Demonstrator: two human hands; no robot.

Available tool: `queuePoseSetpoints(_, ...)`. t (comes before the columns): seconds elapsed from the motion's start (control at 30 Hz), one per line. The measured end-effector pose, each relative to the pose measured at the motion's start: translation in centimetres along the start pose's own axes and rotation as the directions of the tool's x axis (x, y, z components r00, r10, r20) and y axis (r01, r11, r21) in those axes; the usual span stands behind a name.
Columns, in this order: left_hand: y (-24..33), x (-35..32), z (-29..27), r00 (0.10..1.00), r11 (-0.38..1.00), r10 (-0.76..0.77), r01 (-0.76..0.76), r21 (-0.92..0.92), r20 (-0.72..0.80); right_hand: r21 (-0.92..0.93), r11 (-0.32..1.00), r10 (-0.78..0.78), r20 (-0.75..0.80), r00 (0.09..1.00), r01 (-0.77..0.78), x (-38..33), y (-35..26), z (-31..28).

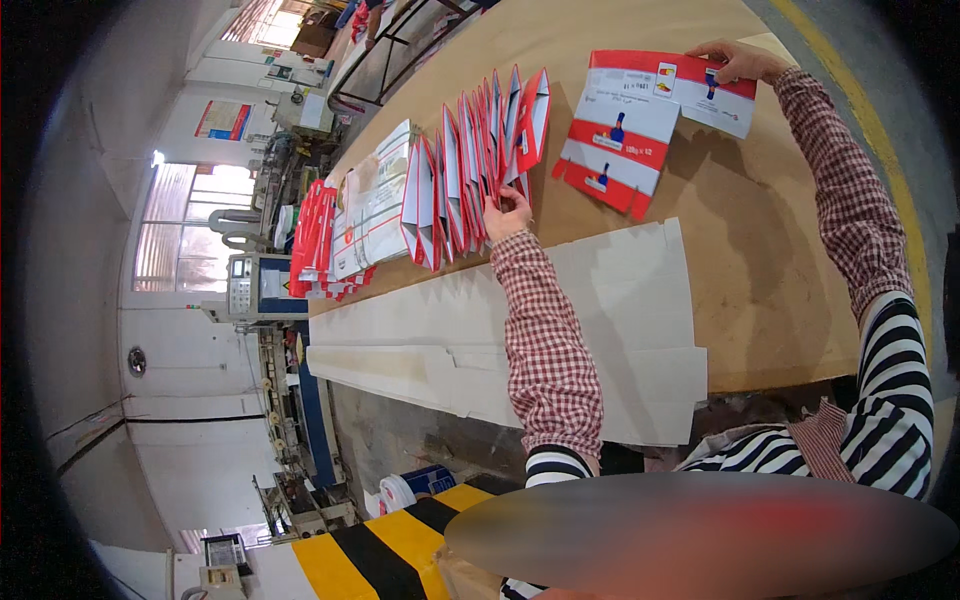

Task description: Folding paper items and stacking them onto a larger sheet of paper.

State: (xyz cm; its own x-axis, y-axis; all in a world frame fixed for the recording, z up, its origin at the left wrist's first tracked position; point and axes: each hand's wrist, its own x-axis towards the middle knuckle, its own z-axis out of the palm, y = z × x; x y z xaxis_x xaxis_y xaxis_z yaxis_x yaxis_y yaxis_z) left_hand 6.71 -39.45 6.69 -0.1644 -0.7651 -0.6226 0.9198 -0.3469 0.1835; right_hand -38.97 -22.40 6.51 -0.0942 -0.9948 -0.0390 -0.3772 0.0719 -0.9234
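Note:
Out to the far right, my right hand [742,62] grips the top edge of an opened-out printed carton [625,125], red and white with small bottle pictures. It hangs tilted above the table, with one panel bent to the right. My left hand [508,214] has its fingers curled in a pinch on the near edge of a folded carton in a standing row of folded cartons [465,170]. These are red and white, set on edge and fanned like an accordion. What lies between the left fingertips is partly hidden.
Flat white printed sheets [375,205] and a stack of red pieces [314,235] lie left of the row. Long pale cardboard sheets [600,300] cover the near part of the brown table [780,290]. Machines [265,285] line the left side. A yellow-black striped surface [385,555] is below.

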Motion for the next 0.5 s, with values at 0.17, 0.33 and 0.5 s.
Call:
queuePoseSetpoints(0.17, 0.2, 0.1, 0.5, 0.999, 0.999, -0.031, 0.032, -0.006, 0.017, -0.347, 0.912, -0.232, -0.002, 0.973, 0.217, 4.2, 2.1, 5.3)
queuePoseSetpoints(0.33, -0.4, 0.5, -0.7, 1.0, 1.0, -0.01, 0.01, -0.006, -0.009, 0.036, 0.999, -0.003, -0.376, 0.926, 0.018, 10.9, 0.4, 21.9)
queuePoseSetpoints(0.5, -2.6, 1.9, -2.8, 0.997, 0.991, -0.029, 0.038, 0.132, -0.068, -0.07, 0.992, -0.121, -0.405, 0.906, 0.101, 13.7, -2.3, 29.1)
